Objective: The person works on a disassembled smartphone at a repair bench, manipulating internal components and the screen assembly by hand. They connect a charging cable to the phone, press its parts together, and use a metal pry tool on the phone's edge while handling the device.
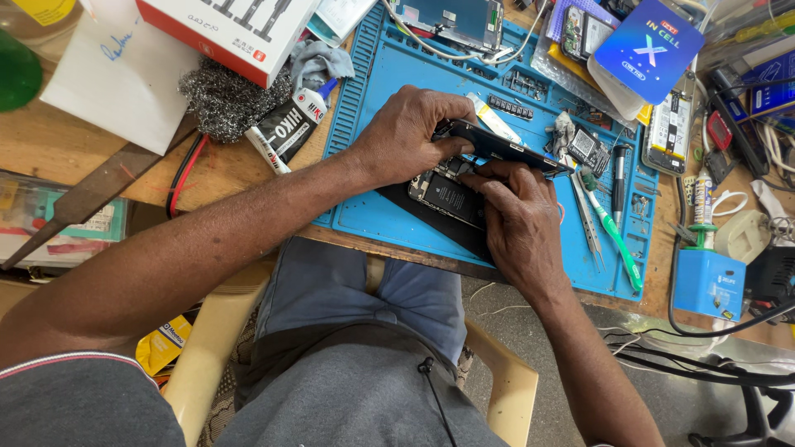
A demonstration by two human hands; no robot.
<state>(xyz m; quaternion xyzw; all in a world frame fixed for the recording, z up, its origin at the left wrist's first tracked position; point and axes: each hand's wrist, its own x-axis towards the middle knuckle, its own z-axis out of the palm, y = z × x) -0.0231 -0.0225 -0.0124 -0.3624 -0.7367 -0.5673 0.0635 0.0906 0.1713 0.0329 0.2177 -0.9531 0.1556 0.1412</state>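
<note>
An opened black phone [447, 197] lies on the blue work mat [389, 74], its battery and inner parts showing. Its dark screen panel [505, 149] is lifted at an angle above the body. My left hand [410, 136] grips the upper left end of that panel. My right hand [517, 219] rests on the phone's right side, fingers curled on the panel's lower edge and the body beneath it.
Tweezers [590, 223], a green-handled tool [617, 240] and a black pen-like tool [619, 174] lie right of the phone. A glue tube [290, 128], steel wool [224, 99] and a white box [228, 29] sit left. A blue stand [708, 281] and cables crowd the right edge.
</note>
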